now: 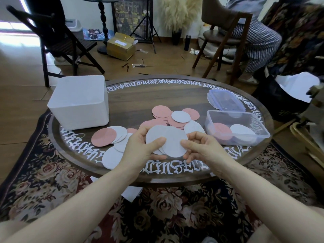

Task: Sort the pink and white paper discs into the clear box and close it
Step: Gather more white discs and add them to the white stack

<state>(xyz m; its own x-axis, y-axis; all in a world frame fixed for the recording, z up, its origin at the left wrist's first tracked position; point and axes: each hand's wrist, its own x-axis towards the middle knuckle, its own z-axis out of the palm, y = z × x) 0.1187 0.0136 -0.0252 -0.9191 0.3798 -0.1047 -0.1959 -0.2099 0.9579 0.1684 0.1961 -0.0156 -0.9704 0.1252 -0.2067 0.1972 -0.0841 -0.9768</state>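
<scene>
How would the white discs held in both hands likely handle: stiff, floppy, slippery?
The white discs look thin and flat, so probably light and bendable. Fanned between the left hand and right hand, they likely slide apart easily.

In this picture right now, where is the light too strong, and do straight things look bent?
Head view: the window area at the upper left is overexposed, washing out the floor beside it; wide-angle distortion bows the edges, so the round table and the forearms look stretched; the white discs held by the left hand and right hand stay sharp and evenly lit.
</scene>
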